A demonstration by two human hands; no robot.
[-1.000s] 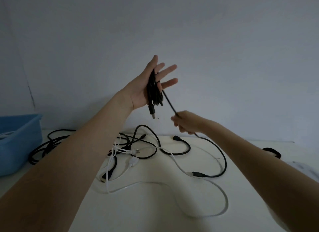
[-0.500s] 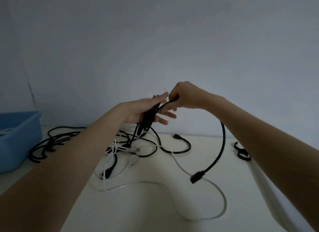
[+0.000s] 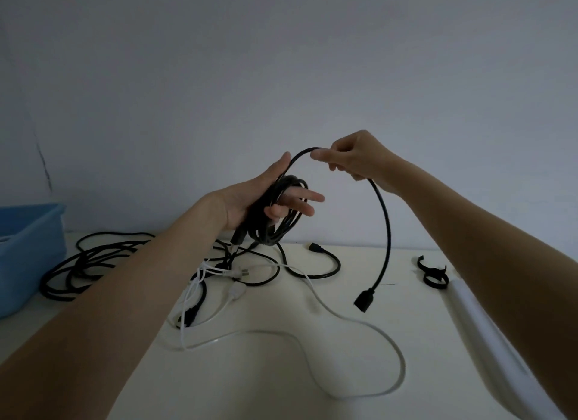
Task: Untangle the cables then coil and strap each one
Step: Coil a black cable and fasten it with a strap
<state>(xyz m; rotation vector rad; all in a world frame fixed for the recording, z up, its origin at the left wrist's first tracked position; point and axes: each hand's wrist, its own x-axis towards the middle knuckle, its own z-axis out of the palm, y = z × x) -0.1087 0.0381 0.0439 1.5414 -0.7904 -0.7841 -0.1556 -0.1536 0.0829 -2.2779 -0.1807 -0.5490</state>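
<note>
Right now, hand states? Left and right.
Left hand: fingers mostly straight, black cable coil looped around it.
Right hand: pinching the same cable's free length.

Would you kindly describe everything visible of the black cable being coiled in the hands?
The black cable is thin, round and rubbery-looking. Most of it is wound in loops around the left hand, whose fingers are extended. From there it arches up to the right hand, which pinches it, then hangs down free, ending in a blocky black connector just above the table.
</note>
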